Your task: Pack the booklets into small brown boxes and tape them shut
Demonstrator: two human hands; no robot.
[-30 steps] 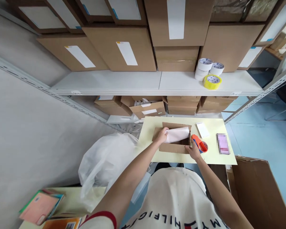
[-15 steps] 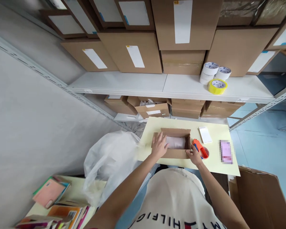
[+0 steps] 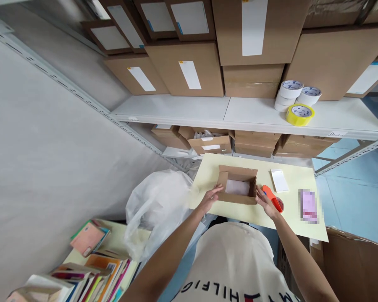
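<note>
A small cardboard box [image 3: 237,200] stands on the pale yellow tabletop with its top open. Inside lies a whitish, translucent wrapped item [image 3: 237,187]; what it contains I cannot make out. My left hand [image 3: 210,198] is at the box's left front corner, fingers stretched out against the cardboard. At the right front corner is my right hand [image 3: 266,202], its fingers extended along the box's side. Just beyond that hand lies an orange-red tape dispenser [image 3: 272,197], partly covered by it.
A white pad [image 3: 279,180] and a blurred pink item [image 3: 309,206] lie right on the tabletop [image 3: 297,176]. Left is a translucent plastic bag [image 3: 157,197], with several books [image 3: 103,272] below. A shelf [image 3: 182,107] ahead carries cartons and tape rolls [image 3: 300,114]. A large carton [image 3: 355,264] stands lower right.
My left hand has moved out of the box to its left front corner, so more of the interior shows. My right hand's fingers have straightened along the right side. The view has shifted slightly.
</note>
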